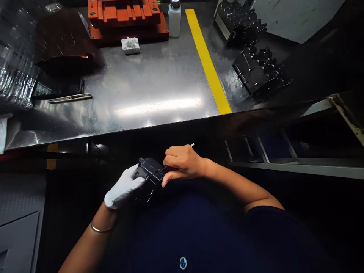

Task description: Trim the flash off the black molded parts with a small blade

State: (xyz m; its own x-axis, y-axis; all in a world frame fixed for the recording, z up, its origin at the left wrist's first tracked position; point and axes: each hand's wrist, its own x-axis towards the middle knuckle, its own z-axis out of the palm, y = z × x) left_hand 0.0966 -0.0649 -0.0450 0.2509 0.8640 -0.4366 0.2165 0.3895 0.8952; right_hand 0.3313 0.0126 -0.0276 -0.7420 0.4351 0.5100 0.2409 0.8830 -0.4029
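Note:
My left hand [123,187], in a white glove, grips a black moulded plastic part [150,176] close to my dark shirt. My bare right hand [180,163] pinches a thin stick [192,145], whose pale end pokes out above my fingers. The stick's other end reaches toward the top of the black part, and my fingertips are right next to it. The gloved fingers hide the part's left side, and its lower side falls into shadow.
Ahead lies a polished steel table [148,91] with a yellow stripe [207,62]. On it are an orange fixture [125,22], a white dispenser bottle [174,21], a white cloth [131,45], a slim metal tool [70,98] and black moulded parts [257,72].

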